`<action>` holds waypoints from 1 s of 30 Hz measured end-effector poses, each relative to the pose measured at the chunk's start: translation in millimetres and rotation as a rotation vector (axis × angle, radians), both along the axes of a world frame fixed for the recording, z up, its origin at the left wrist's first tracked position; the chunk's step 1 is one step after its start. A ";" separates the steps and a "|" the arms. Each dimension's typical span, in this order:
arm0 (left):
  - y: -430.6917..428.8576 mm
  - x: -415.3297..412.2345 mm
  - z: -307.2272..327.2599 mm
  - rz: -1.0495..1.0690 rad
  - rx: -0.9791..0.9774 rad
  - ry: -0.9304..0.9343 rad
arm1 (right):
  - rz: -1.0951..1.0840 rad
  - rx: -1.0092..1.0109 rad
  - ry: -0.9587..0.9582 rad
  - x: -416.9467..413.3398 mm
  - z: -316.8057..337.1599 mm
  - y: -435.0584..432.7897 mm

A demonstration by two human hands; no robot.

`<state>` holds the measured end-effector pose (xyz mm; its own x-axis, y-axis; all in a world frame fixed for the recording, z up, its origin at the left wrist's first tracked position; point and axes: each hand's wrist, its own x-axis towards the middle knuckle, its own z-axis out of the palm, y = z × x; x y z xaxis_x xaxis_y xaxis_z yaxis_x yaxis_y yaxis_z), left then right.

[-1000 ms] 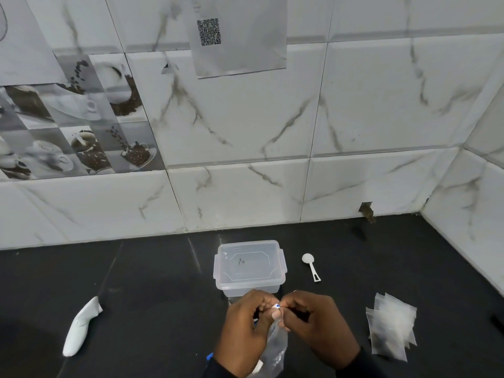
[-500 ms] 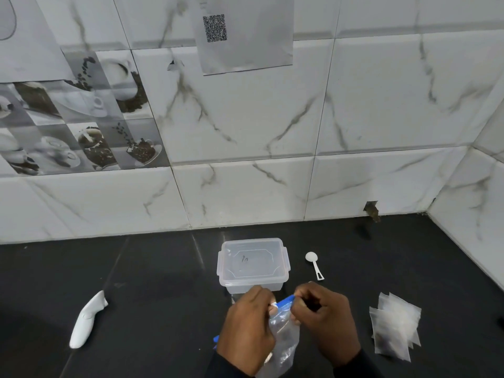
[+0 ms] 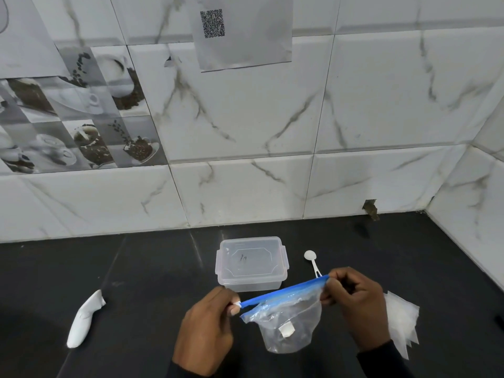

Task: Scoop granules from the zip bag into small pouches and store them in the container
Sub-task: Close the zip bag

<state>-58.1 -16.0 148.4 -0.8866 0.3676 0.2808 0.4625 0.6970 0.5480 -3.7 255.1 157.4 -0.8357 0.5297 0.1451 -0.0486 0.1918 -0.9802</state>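
Just in front of the lidded container, the zip bag is held above the black counter, stretched between both hands. Left hand fingers are pinched on the slider end of the blue zip strip; right hand fingers are clamped on the far end. Dark granules are seen low in the bag. Step judged: unzipping; whether the mouth is parted cannot be told. Next needed: mouth spread, white scoop right of the container fetched, one pouch taken from the stack further right; container lid not yet removed.
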 end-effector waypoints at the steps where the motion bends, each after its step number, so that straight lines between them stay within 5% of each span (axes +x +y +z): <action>1: -0.7 -0.3 0.5 -0.008 0.077 -0.019 | 0.008 -0.025 -0.001 -0.7 0.4 0.6; 5: -9.2 -0.1 -8.5 -0.088 0.494 -0.490 | 0.035 -0.181 0.013 -4.8 5.8 10.7; 8: -5.4 7.1 -21.6 -0.177 0.538 -0.752 | 0.086 -0.265 -0.007 -9.0 7.3 10.9; 16: 31.6 6.2 -14.6 0.055 0.959 -0.523 | 0.232 -0.237 0.042 -16.9 3.4 -3.4; 21: 34.3 4.1 -3.8 0.069 1.066 -0.581 | 0.627 -0.145 -0.145 -7.2 -20.9 -15.0; 30: 28.6 -1.7 -1.5 0.167 1.223 -0.689 | 0.544 -0.155 -0.127 -0.9 -24.4 -14.8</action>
<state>-59.8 12.6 146.9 -0.9832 0.0891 -0.1595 -0.1811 -0.3569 0.9164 -4.5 240.3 133.0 -0.9995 0.0261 -0.0196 0.0202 0.0257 -0.9995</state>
